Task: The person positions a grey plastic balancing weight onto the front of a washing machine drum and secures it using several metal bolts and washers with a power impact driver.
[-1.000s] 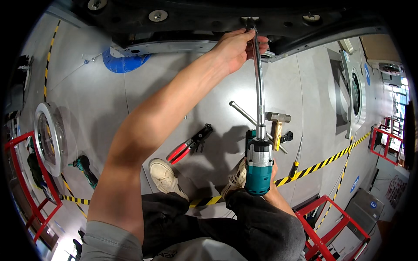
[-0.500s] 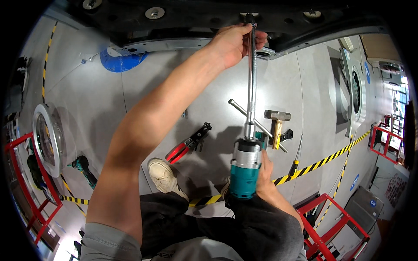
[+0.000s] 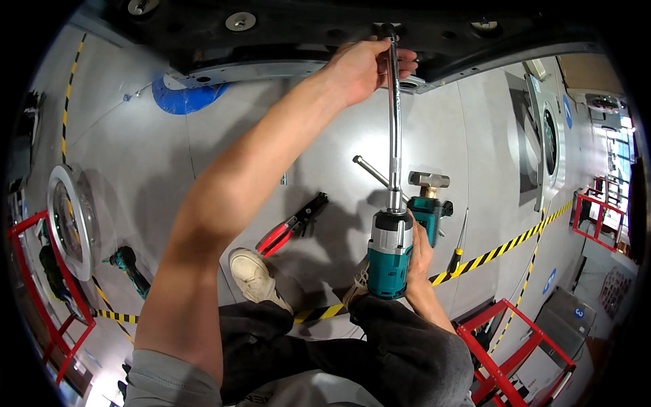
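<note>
My right hand (image 3: 419, 261) is wrapped round the handle of a teal and silver impact wrench (image 3: 390, 271), whose battery end shows to the right. From its nose a long chrome extension bar (image 3: 395, 129) runs away from me to the underside of a dark metal frame (image 3: 291, 42). At the bar's far end, my left hand (image 3: 359, 70) steadies it between thumb and fingers, some fingertips stretched out past it. A black socket (image 3: 388, 30) on that end meets the frame below a pale round washer; whether it sits on a bolt head, I cannot tell.
On the floor lie a red-handled plier-like tool (image 3: 288, 227), a steel bar (image 3: 371, 169), a hammer (image 3: 428, 180) and a screwdriver (image 3: 458, 256). Another teal power tool (image 3: 130, 268) lies left. Round door rings (image 3: 68, 220) and red metal racks (image 3: 502, 366) stand at the sides.
The impact wrench has shifted slightly right and away from me, and its battery end has swung out to the right. My left hand stays at the bar's far end.
</note>
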{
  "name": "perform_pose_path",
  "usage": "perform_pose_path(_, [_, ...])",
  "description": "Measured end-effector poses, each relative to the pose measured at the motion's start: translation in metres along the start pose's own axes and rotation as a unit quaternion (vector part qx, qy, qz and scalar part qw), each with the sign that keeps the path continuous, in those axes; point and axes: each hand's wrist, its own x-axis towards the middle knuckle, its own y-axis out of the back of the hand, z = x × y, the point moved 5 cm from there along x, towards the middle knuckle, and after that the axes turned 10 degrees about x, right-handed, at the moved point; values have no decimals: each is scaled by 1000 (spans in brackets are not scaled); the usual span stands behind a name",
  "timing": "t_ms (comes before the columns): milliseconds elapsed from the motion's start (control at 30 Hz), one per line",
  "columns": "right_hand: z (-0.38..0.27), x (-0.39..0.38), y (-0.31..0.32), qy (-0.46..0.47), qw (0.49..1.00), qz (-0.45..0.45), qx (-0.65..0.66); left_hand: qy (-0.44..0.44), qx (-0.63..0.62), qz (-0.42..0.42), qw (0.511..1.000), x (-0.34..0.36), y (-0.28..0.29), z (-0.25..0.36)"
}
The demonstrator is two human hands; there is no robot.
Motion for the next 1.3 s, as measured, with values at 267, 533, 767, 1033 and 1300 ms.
perform_pose_path(267, [13, -13, -13, -39, 996, 1, 82, 55, 55, 84, 993, -4, 42, -9])
perform_pose_path(533, [7, 4, -7, -3, 998, 41, 50, 26, 45, 107, 993, -6, 58, 3])
perform_pose_path(767, [0, 5, -8, -10, 996, 37, 78, 29, 35, 102, 994, -1, 57, 4])
perform_pose_path(1033, [3, 9, -6, -6, 997, 52, 65, 23, 44, 86, 995, -2, 60, 4])
perform_pose_path(1300, [15, -1, -9, -88, 982, 55, 161, 29, 47, 94, 994, -3, 55, 6])
